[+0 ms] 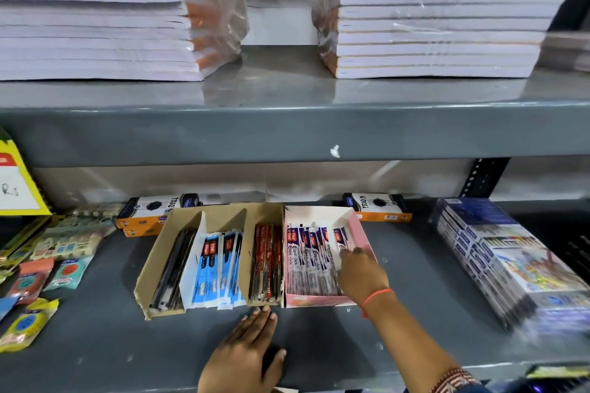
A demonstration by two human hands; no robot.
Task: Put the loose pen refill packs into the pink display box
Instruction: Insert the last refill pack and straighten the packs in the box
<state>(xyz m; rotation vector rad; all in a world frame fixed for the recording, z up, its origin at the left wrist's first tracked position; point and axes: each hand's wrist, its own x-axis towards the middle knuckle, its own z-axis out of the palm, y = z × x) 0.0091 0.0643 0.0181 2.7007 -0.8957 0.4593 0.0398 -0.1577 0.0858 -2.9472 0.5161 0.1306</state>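
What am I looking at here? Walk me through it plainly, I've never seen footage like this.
No machine here: one picture from a camera worn on a person's head, looking down at a grey shop shelf. The right hand reaches into the pink display box, its fingers on the refill packs already inside; whether it grips one is unclear. The left hand rests flat on the shelf in front of a brown cardboard tray that holds other pens. Stacked notebooks sit on the shelf above.
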